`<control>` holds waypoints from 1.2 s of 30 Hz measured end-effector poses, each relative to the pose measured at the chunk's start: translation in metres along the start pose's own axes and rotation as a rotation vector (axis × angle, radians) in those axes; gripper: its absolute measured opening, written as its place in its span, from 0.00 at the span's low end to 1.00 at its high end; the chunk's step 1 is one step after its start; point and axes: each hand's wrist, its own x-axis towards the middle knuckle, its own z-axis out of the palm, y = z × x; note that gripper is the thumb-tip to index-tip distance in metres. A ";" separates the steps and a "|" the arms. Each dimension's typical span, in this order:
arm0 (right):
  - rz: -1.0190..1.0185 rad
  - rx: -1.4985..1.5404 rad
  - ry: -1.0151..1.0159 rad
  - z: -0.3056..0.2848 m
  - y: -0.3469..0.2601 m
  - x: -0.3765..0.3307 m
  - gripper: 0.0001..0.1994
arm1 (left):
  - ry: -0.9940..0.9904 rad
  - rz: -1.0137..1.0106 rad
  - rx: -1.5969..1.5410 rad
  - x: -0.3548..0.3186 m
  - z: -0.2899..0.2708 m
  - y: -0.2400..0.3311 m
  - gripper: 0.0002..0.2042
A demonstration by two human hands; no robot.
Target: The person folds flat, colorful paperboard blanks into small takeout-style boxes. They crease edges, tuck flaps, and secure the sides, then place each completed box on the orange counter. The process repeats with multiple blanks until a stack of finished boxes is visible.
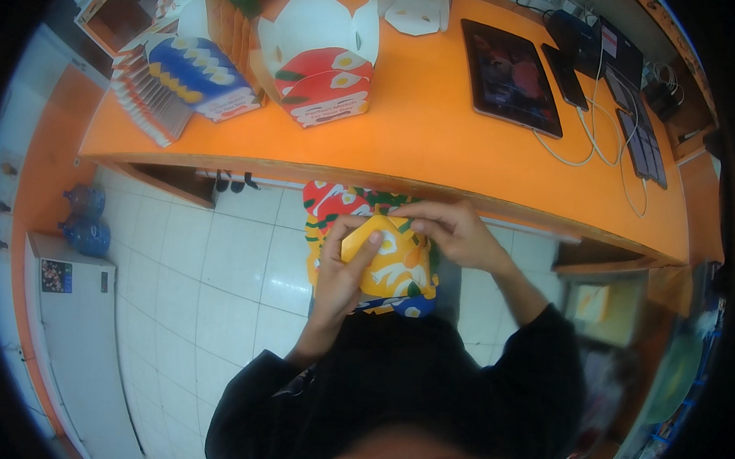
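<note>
While the left hand (334, 275) holds a yellow printed carton (397, 269) in front of the body, thumb flat on its face and fingers wrapped round its left edge, the right hand (469, 234) has its fingers bent at the carton's upper right. These right fingers are nearly together and seem to touch a flap; whether they pinch it cannot be told. Just beyond the left fingers shows red printed card (326, 200), and blue printed card (412, 307) lies below them, nearer the body. Farther beyond the fingers is the orange counter (416, 118), bearing an open red box (330, 85). One likely trouble is a crease in the wrong place, if the left thumb presses too hard while the right fingers push. A slack left hold could let the carton twist and a flap spring out; with no counter directly beneath the fingers, a slip might drop it to the tiled floor (239, 258)
</note>
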 end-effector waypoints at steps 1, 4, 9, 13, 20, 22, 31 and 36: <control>-0.003 -0.014 -0.011 0.000 -0.001 0.000 0.12 | 0.000 0.005 0.001 0.000 0.000 0.000 0.07; -0.020 -0.079 -0.013 -0.001 -0.003 -0.001 0.12 | -0.018 0.002 -0.018 0.001 0.000 0.001 0.06; -0.066 -0.092 -0.009 -0.003 -0.007 0.003 0.12 | 0.009 -0.052 -0.039 0.003 0.001 0.003 0.06; -0.088 -0.161 0.038 0.011 -0.012 -0.002 0.15 | 0.025 0.078 0.004 0.002 0.004 0.001 0.07; 0.093 0.392 -0.062 0.005 -0.006 -0.002 0.20 | -0.093 0.226 0.199 -0.002 -0.005 0.003 0.07; 0.169 0.693 -0.190 -0.007 -0.002 -0.001 0.24 | -0.178 0.208 0.197 -0.006 -0.013 0.009 0.06; 0.073 0.442 -0.312 -0.001 -0.005 -0.004 0.31 | -0.478 0.291 0.391 -0.014 -0.021 0.032 0.05; -0.034 0.185 -0.495 -0.003 -0.014 -0.004 0.49 | -0.812 0.286 0.597 -0.019 -0.005 0.042 0.04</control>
